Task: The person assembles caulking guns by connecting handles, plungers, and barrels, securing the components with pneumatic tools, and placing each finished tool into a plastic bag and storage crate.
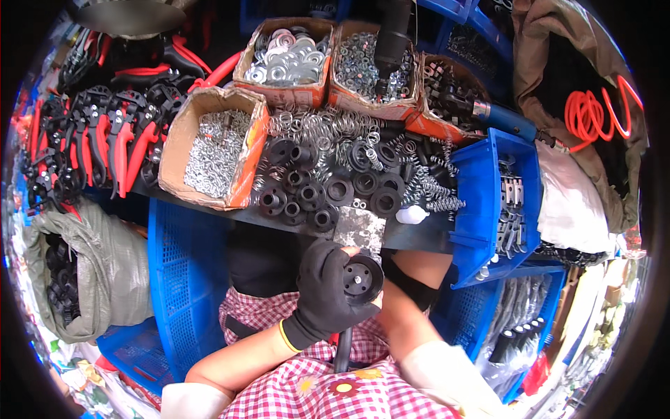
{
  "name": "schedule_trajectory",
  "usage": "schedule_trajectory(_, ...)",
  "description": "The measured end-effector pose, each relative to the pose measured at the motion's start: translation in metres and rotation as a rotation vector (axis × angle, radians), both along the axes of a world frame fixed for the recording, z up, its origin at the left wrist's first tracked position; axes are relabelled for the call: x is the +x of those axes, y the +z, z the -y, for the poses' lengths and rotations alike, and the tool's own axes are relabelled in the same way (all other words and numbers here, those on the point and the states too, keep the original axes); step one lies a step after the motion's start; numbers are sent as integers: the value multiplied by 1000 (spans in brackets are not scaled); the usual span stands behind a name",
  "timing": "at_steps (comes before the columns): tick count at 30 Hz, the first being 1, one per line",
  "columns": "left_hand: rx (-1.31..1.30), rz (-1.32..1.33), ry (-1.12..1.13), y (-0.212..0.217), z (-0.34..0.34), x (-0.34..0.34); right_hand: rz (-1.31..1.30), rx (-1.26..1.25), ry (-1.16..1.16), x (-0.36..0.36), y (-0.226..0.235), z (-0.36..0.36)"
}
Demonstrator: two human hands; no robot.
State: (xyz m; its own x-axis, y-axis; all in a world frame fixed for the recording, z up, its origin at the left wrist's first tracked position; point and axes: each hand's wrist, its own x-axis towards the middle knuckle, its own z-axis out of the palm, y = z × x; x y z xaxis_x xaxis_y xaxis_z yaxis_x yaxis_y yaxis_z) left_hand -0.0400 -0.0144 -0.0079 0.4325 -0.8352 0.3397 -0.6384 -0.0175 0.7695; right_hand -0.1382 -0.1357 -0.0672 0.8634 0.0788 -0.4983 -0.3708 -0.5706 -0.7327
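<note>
My left hand [324, 286], in a black glove with bare fingertips, is closed around a round black part [358, 281] with a small bolt at its centre and holes around it. Below it a black tubular handle [343, 353] with a bit of red points toward my lap; whether it joins the round part is hidden. My right forearm [408, 325] reaches up to the round part's right side, where its hand is mostly hidden. Just beyond stands a worn metal plate [361, 229] at the bench edge. Black flanged bushings [322, 218] and springs [426, 185] lie behind it.
Cardboard boxes hold washers [286, 59], nuts [359, 59] and small metal pins [216, 157]. A blue air screwdriver [513, 120] with a coiled orange hose [586, 119] lies right. Another dark driver [393, 38] hangs overhead. Red-handled cutters [112, 140] pile left; a blue bin [478, 202] stands right.
</note>
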Motion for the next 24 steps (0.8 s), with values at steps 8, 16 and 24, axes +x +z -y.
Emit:
schedule_trajectory(8,16,19,-17,-7,4,0,101,391,-486,-15,-63,-32)
schedule_trajectory(16,51,75,-193,8,4,15,132,702,-958,-95,-103,-65)
schedule_trajectory(24,472,-20,-1111,26,58,75,551,128,-42,13,197,94)
